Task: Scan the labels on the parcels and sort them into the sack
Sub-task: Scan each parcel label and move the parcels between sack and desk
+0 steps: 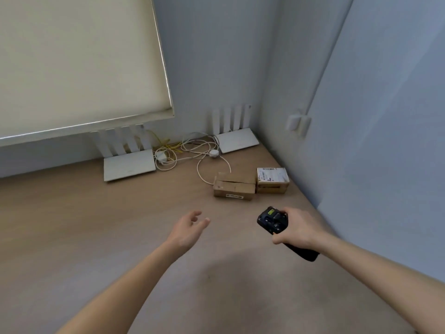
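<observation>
1. Two bare forearms reach forward over a tan desk, seen from a head-worn camera looking down into a room corner.
2. The left hand hangs above the desk with nothing in it, palm turned inward and fingers loosely spread, slightly curled.
3. The right hand grips a black scanner; fingers and thumb wrap its body, its head pointing away toward the parcels, its handle end showing below the wrist.
4. Beyond the hands, near the right wall, two cardboard parcels sit side by side on the desk, touching or nearly so.
5. The left parcel is plain brown, with a small white label on its near face.
6. The right parcel carries a large white label with barcodes across its top.
7. No sack appears in view.
8. Behind the parcels, a tangle of white and yellow cables lies on the desk, one loop curving up to the left parcel.
9. Two white routers, each with four upright antennas, stand against the back wall: one at left, one in the corner.
10. A lowered cream blind fills the upper left; a small white fitting is fixed to the right wall.
</observation>
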Motion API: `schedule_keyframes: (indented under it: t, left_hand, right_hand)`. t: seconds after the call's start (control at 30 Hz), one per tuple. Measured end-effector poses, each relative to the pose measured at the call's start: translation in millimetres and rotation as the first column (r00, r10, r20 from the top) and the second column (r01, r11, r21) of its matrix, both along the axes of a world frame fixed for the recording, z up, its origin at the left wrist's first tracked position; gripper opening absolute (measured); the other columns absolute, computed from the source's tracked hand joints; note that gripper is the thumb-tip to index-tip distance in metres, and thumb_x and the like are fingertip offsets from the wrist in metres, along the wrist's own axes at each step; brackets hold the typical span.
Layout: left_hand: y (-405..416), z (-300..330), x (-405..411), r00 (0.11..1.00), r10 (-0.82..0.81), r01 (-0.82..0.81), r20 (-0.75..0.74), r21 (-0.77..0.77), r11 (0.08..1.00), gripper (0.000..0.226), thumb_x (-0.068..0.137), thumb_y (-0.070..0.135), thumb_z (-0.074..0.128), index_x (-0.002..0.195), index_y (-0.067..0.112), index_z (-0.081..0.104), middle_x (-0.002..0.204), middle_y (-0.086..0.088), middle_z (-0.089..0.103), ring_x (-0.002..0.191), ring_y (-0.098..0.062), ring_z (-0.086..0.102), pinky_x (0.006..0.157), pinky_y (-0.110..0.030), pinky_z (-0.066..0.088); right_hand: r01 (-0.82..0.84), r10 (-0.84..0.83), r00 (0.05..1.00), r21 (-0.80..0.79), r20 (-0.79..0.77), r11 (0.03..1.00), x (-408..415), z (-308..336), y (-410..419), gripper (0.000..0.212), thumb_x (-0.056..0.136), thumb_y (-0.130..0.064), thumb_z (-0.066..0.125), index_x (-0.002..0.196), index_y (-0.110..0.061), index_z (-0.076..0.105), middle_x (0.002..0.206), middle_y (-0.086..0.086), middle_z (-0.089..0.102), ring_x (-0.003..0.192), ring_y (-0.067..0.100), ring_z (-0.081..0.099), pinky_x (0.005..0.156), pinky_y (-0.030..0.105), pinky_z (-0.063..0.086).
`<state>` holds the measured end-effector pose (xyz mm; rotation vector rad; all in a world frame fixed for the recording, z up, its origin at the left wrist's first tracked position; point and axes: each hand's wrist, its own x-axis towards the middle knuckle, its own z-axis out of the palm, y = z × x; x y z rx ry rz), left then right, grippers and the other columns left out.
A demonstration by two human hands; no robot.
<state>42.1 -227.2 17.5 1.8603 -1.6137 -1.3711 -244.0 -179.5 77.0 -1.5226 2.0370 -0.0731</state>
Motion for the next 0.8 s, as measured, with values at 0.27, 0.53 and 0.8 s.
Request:
schedule_keyframes:
  t: [0.27, 0.53, 0.8]
  left_hand:
    - [-112, -62, -52, 0.997, 0.074, -0.074, 0.007, -0.009, 0.997, 0.057, 0.098, 0.043, 0.057, 0.150, 0.023, 0.043, 0.148, -0.005, 0.048, 0.136, -0.022, 0.045, 0.113, -0.039, 0.037]
    - [-190, -102, -92, 0.981, 0.189, -0.189, -0.052, 0.000, 0.982, 0.065, 0.099, 0.041, 0.058, 0.156, 0.022, 0.033, 0.159, -0.007, 0.032, 0.145, -0.023, 0.034, 0.116, -0.037, 0.031]
    - [-212, -128, -109, 0.951, 0.288, -0.277, -0.116, 0.104, 0.955, 0.075, 0.098, 0.034, 0.062, 0.160, 0.019, 0.022, 0.155, -0.005, 0.040, 0.140, -0.025, 0.042, 0.111, -0.034, 0.035]
  right_hand:
    - [0.013, -0.016, 0.996, 0.034, 0.093, 0.999, -40, -85, -132, 0.047, 0.066, -0.040, 0.088, 0.107, -0.023, 0.071, 0.099, 0.000, 0.073, 0.086, 0.016, 0.067, 0.061, 0.025, 0.049]
    - [0.047, -0.055, 0.983, 0.048, 0.176, 0.998, -43, -134, -219, 0.051, 0.064, -0.051, 0.089, 0.104, -0.028, 0.067, 0.098, -0.002, 0.071, 0.091, 0.020, 0.068, 0.084, 0.039, 0.061]
    - [0.102, -0.104, 0.960, 0.023, 0.261, 0.995, -36, -163, -236, 0.061, 0.063, -0.046, 0.091, 0.111, -0.026, 0.061, 0.100, -0.004, 0.067, 0.093, 0.019, 0.065, 0.080, 0.036, 0.057]
